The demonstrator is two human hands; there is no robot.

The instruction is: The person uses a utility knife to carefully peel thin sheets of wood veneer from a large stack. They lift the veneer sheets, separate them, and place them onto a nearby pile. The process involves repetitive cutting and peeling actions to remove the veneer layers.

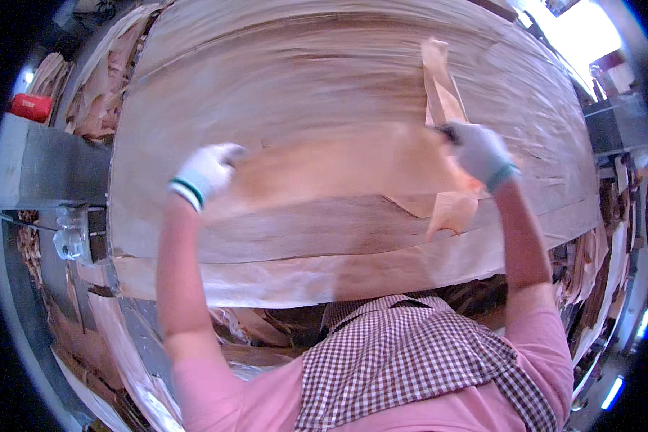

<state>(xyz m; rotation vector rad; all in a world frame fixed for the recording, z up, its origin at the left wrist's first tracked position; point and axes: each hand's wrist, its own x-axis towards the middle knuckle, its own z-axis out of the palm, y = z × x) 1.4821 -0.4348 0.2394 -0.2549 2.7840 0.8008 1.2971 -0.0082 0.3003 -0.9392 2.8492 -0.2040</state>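
Observation:
Both hands wear white knitted gloves with green cuffs. My left hand (206,171) is closed on the left end of a tan piece of wood veneer (345,160), which is smeared by motion. At its right end my right hand (481,153) grips the same piece, the fingers partly hidden. The piece stretches between my hands over a broad veneer sheet (266,86) lying flat in front of me. A narrow, curled veneer strip (439,75) lies beyond my right hand. Nearer to me, another strip end (453,212) pokes out below the held piece.
Grey metal blocks (57,165) (615,122) flank the sheet at left and right. A red object (32,106) rests on the left one. Torn veneer scraps (104,86) are heaped at the far left, with more scraps (255,327) under the near edge.

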